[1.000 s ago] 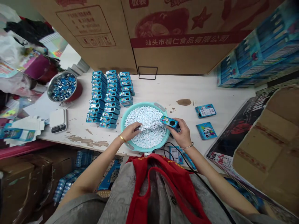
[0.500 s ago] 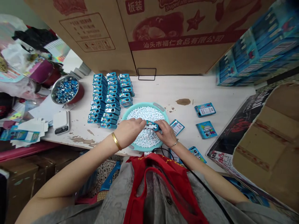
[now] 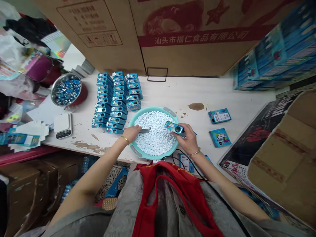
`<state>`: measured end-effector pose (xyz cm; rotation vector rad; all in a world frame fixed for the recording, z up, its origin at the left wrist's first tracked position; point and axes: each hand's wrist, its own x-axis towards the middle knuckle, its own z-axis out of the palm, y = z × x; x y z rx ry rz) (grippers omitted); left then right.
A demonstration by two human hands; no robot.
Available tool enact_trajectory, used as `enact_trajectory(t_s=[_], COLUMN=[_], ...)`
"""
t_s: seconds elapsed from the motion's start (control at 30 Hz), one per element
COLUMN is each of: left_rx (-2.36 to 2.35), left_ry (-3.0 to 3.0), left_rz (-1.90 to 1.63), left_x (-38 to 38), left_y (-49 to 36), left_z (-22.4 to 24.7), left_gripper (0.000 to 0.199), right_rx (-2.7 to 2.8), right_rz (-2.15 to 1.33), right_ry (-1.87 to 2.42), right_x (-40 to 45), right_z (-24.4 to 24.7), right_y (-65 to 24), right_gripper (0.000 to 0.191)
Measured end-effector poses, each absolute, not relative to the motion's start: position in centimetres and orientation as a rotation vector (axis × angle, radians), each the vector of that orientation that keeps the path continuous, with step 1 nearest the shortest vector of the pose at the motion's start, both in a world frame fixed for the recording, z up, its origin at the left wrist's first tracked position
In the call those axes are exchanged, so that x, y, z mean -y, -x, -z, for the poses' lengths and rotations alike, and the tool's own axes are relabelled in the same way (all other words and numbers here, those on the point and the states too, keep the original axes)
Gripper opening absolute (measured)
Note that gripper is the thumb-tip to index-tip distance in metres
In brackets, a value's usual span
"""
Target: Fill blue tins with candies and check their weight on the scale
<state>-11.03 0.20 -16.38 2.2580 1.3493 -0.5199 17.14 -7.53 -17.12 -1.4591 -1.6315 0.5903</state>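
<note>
A light-green basin (image 3: 133, 148) full of small white candies (image 3: 158, 138) stands at the table's front edge. Over its left side my left hand (image 3: 132, 132) is closed around a slim silver metal tool (image 3: 145, 130), whose far end reaches the candies; its exact kind is unclear. At the basin's right rim my right hand (image 3: 187, 138) grips a small blue candy box (image 3: 174, 127), tilted with the round hole in its end facing up. Part of another blue packet shows behind that hand.
Rows of blue boxes (image 3: 118, 102) stand left of the basin. Further left are a metal bowl (image 3: 82, 95) of shiny blue pieces and a white scale (image 3: 63, 125). Flat packets (image 3: 220, 137) lie right. A large carton (image 3: 182, 61) stands behind; stacked boxes (image 3: 264, 64) fill the back right.
My hands have moved apart, the left one leftward and the right one rightward with a box. The silver tool now shows in my left hand. The whole view has shifted slightly.
</note>
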Motion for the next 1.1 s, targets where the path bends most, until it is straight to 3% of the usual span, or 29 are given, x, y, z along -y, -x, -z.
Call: enact_trajectory(t_s=[0.17, 0.37, 0.5, 0.77, 1.1], left_rx=[-1.211, -1.138, -1.075, -0.918, -1.109], left_ry=[-2.173, -2.067, -2.043, -2.194, -2.529], left_rz=[0.323, 0.119, 0.020, -0.016, 0.555], left_x=[0.8, 1.3, 1.4, -0.1, 1.0], left_y=[7.1, 6.2, 8.3, 9.2, 2.9], left_z=[22.7, 23.9, 20.9, 9.9, 2.1], left_gripper=[0.032, 0.041, 0.037, 0.026, 0.024], right_rx=[1.545, 1.442, 1.491, 1.705, 1.846], right_rz=[-0.548, -0.568, -0.552, -0.551, -0.595], right_ry=[1.546, 1.622, 1.602, 1.484, 1.387], right_x=[7.5, 7.8, 8.0, 7.4, 7.1], right_z=[16.6, 16.4, 16.5, 17.4, 17.8], right_y=[-18.4, -18.7, -18.8, -17.2, -14.8], right_gripper=[0.033, 0.034, 0.033, 0.033, 0.043])
